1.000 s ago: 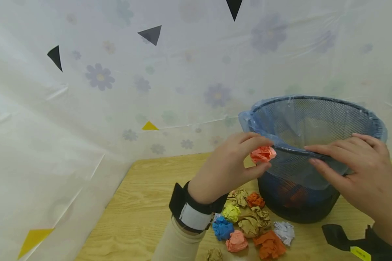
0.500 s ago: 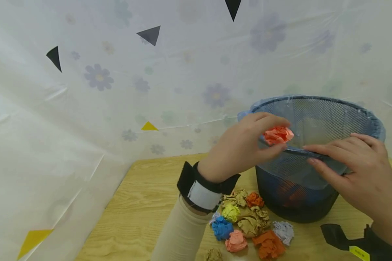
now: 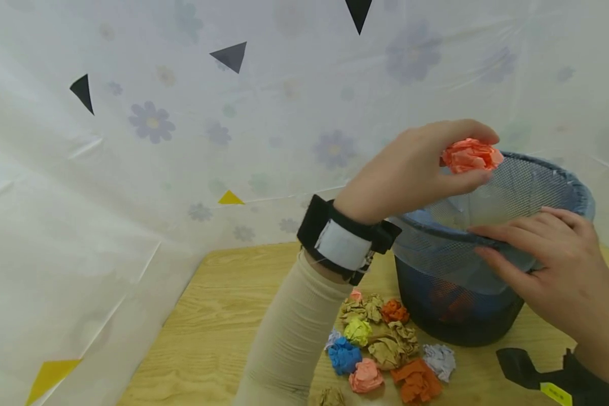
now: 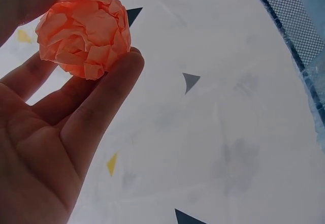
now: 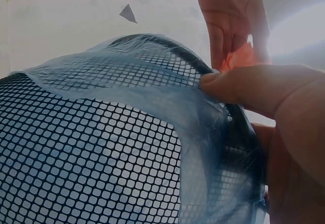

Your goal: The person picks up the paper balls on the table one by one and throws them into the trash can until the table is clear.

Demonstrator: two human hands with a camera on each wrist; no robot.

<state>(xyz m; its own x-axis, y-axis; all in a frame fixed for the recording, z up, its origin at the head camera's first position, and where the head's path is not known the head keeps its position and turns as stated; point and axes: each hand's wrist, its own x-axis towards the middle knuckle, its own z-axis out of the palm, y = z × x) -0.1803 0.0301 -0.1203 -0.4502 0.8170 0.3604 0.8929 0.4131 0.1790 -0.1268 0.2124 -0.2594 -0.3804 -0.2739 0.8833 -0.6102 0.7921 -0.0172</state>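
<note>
Between thumb and fingers, my left hand (image 3: 416, 169) pinches a crumpled coral paper ball (image 3: 472, 155), raised above the near left part of a mesh wastebasket's opening. The left wrist view shows the same paper ball (image 4: 86, 33) at the fingertips. My right hand (image 3: 558, 259) grips the near rim of the black mesh wastebasket (image 3: 457, 316), thumb outside and fingers over the edge. A thin blue bin liner (image 5: 198, 132) is folded over that rim. Orange-red and blue shapes show dimly through the basket's lower wall.
Left of the basket on the wooden table (image 3: 223, 316) lie several crumpled paper balls, among them a blue ball (image 3: 344, 355), a yellow ball (image 3: 357, 331), an orange ball (image 3: 417, 380) and a white ball (image 3: 439, 361). A pale flowered sheet (image 3: 264, 113) hangs behind.
My left hand has moved up and to the right with the coral paper ball, from outside the rim to above the basket. My right hand stays on the rim.
</note>
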